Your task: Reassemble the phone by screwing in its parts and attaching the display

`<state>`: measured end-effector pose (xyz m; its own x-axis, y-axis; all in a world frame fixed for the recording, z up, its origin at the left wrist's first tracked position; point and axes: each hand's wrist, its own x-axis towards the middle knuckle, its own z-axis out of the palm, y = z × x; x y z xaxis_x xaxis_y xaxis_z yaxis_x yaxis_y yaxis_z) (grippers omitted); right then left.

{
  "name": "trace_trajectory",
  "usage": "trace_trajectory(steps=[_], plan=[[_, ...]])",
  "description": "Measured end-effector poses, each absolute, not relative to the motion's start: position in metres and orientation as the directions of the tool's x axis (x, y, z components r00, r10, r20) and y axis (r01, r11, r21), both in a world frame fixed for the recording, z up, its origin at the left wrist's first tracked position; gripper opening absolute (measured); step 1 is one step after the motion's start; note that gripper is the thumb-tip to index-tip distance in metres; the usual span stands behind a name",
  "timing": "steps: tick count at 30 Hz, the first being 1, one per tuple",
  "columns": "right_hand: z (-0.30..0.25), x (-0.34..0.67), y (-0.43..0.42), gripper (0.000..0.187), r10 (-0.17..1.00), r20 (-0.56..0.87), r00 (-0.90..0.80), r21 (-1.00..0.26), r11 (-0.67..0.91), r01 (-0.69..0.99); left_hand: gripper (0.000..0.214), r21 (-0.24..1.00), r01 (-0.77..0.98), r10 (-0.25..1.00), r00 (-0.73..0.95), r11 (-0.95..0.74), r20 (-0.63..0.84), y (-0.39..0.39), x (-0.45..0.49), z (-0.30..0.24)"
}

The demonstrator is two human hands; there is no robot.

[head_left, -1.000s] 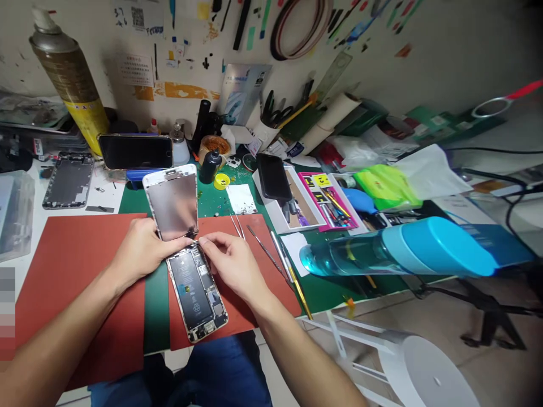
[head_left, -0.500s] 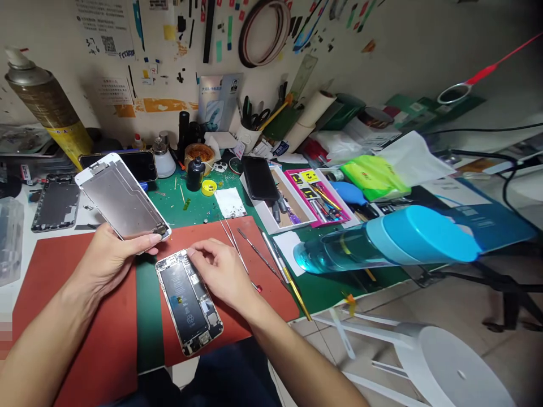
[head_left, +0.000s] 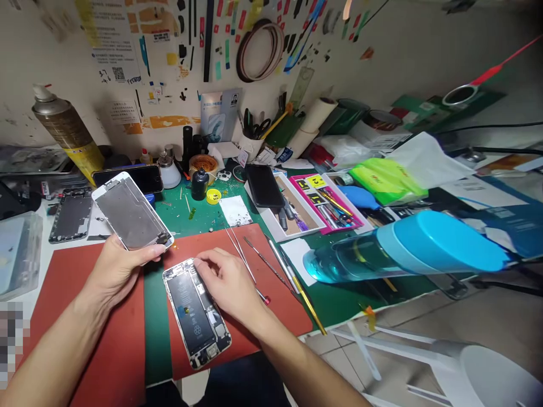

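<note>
My left hand (head_left: pixel 116 271) is closed on the lower end of a white-framed phone screen (head_left: pixel 134 212), held tilted above the mat with its metallic back towards me. On the red mat (head_left: pixel 89 322) lies an opened phone body (head_left: pixel 197 314), its black battery and circuit parts exposed. My right hand (head_left: pixel 229 285) rests at the body's upper right corner with thumb and fingers pinched together. Whatever is between those fingertips is hidden. Just right of this hand lie tweezers (head_left: pixel 241 254), a thin metal pick (head_left: pixel 271 267) and screwdrivers (head_left: pixel 297 285).
A blue water bottle (head_left: pixel 403 249) lies at the right, beside a white tray (head_left: pixel 292 206) and a pink tray (head_left: pixel 328 203) of tools. Behind are a dark phone (head_left: pixel 265 186), a black bottle (head_left: pixel 199 185) and a spray can (head_left: pixel 68 130). A white stool (head_left: pixel 492 367) stands lower right.
The camera view has shifted, so the bench appears lower and farther right. The screen dips slightly nearer the phone body. My right hand stays at the body's upper right corner.
</note>
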<state>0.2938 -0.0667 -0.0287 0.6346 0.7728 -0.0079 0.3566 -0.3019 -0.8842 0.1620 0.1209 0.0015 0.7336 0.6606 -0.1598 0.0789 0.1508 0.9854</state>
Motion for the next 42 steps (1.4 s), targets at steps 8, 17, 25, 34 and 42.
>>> trace_trajectory(steps=[8, 17, 25, 34, 42], plan=[[-0.030, 0.294, -0.066, 0.023, 0.765, -0.004, 0.644, -0.899, -0.286, 0.333, 0.048, 0.977, 0.207, 0.643, 0.742, 0.054, -0.193, 0.115, 0.164, -0.009], [-0.034, 0.295, -0.070, 0.027, 0.749, -0.069, 0.659, -0.906, -0.324, 0.274, 0.024, 0.870, 0.257, 0.540, 0.841, -0.421, 0.013, 0.100, 0.169, -0.019], [-0.036, 0.294, -0.068, 0.020, 0.753, -0.067, 0.655, -0.909, -0.317, 0.271, 0.022, 0.795, 0.181, 0.487, 0.859, -0.579, 0.160, 0.095, 0.164, -0.025], [-0.040, 0.294, -0.066, 0.010, 0.747, -0.025, 0.665, -0.895, -0.313, 0.317, 0.014, 0.723, 0.071, 0.422, 0.848, -0.688, 0.319, 0.094, 0.162, -0.035], [-0.044, 0.293, -0.064, 0.008, 0.738, -0.010, 0.675, -0.877, -0.331, 0.348, 0.022, 0.650, -0.028, 0.332, 0.842, -0.759, 0.425, 0.092, 0.162, -0.039]])
